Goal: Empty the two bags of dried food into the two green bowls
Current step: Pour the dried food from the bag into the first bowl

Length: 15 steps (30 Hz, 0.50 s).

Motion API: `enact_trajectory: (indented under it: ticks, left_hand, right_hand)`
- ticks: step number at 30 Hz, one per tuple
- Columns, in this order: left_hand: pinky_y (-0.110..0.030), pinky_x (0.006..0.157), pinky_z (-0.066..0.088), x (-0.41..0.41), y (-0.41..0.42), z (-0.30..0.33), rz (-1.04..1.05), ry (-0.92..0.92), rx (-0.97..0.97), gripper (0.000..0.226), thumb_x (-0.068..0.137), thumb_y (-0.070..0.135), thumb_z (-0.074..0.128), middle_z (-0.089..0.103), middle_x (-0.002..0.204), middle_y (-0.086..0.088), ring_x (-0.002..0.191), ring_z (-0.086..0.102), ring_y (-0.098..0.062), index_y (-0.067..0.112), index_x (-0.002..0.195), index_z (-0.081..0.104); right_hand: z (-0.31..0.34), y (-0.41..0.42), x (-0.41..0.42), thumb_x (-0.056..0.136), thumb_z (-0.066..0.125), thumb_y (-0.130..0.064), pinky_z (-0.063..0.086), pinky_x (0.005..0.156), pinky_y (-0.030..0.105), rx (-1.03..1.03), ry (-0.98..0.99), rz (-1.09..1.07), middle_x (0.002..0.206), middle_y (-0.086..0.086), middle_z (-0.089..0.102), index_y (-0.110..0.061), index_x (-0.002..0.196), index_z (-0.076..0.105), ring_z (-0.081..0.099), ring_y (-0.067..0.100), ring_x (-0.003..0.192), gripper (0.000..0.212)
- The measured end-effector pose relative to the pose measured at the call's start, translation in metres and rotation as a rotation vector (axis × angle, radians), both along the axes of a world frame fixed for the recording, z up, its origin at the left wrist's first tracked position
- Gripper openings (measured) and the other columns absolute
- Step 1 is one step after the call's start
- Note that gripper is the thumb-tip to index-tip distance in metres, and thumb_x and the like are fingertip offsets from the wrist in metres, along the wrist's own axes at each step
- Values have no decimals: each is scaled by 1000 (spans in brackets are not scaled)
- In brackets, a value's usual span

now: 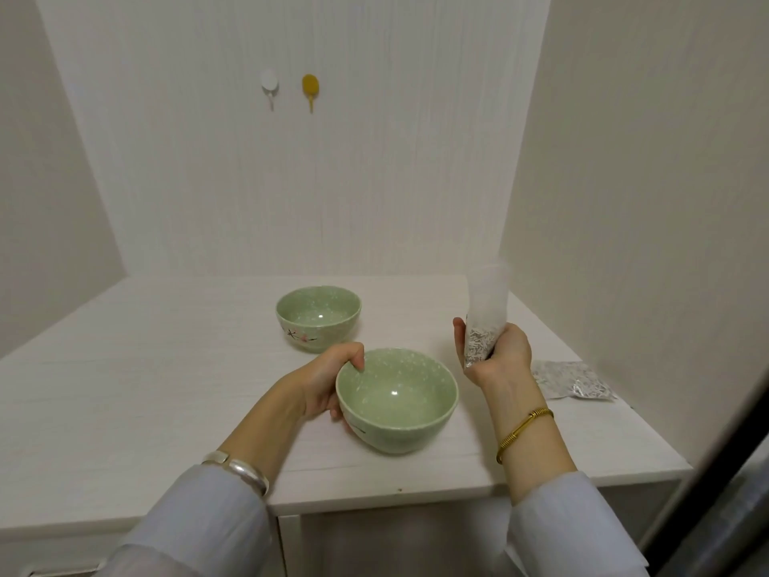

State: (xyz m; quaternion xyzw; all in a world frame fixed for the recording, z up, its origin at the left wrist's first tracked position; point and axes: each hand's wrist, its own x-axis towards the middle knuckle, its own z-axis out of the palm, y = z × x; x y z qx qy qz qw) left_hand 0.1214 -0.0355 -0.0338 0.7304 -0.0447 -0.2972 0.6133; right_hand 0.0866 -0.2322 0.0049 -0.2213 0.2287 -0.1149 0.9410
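The left hand grips the near bowl's rim; the right hand clutches a bag upright beside it.

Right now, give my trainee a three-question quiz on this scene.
1. True or false: both green bowls already hold dried food.
2. Which hand grips the upright bag? A) left B) right C) neither
3. Where does the second bag lie?

Key:
1. False; the near bowl and the far bowl look empty.
2. B; the right hand holds it, while the left hand grips the near bowl's rim, thumb inside.
3. Flat on the white table, right of the right hand, untouched.
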Motion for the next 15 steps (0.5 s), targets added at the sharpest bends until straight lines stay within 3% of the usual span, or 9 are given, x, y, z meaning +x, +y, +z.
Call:
enact_trajectory:
  ticks: [5, 8, 11, 13, 15]
  left_hand:
    - [-23, 43, 35, 9, 5, -8, -60, -21, -5, 31, 44, 30, 53, 56, 63, -9, 56, 50, -25, 11, 59, 73]
    - [-31, 55, 36, 11, 7, -9, -79, -39, 27, 36, 41, 35, 58, 57, 73, -12, 68, 49, -30, 12, 63, 74]
    - [-32, 63, 36, 12, 6, 0, -106, -100, 69, 38, 59, 50, 59, 57, 77, -12, 76, 50, -31, 16, 64, 73]
    - [-30, 61, 35, 16, 2, 5, -114, -160, 99, 48, 81, 53, 46, 58, 59, -2, 58, 53, -20, 17, 57, 68]
    - [-27, 59, 41, 18, -3, 6, -110, -174, 8, 49, 91, 43, 39, 60, 51, 2, 49, 55, -12, 12, 63, 66]
  right_hand:
    - [-6, -1, 5, 88, 37, -19, 53, 40, 23, -81, 26, 34, 78, 7, 60, -10, 83, 57, 59, 24, 60, 23]
    - [-9, -2, 9, 84, 42, -24, 51, 41, 19, -133, 40, 51, 72, 3, 59, -12, 81, 57, 60, 20, 48, 19]
    - [-11, -1, 13, 78, 45, -21, 46, 41, 15, -204, 49, 58, 65, -1, 51, -15, 69, 51, 52, 17, 49, 13]
    - [-13, -1, 17, 76, 45, -18, 41, 40, 14, -252, 35, 57, 62, -2, 42, -18, 62, 43, 45, 17, 50, 14]
    - [-14, -2, 19, 74, 45, -17, 37, 39, 13, -309, 28, 55, 59, -3, 37, -20, 58, 39, 39, 16, 49, 18]
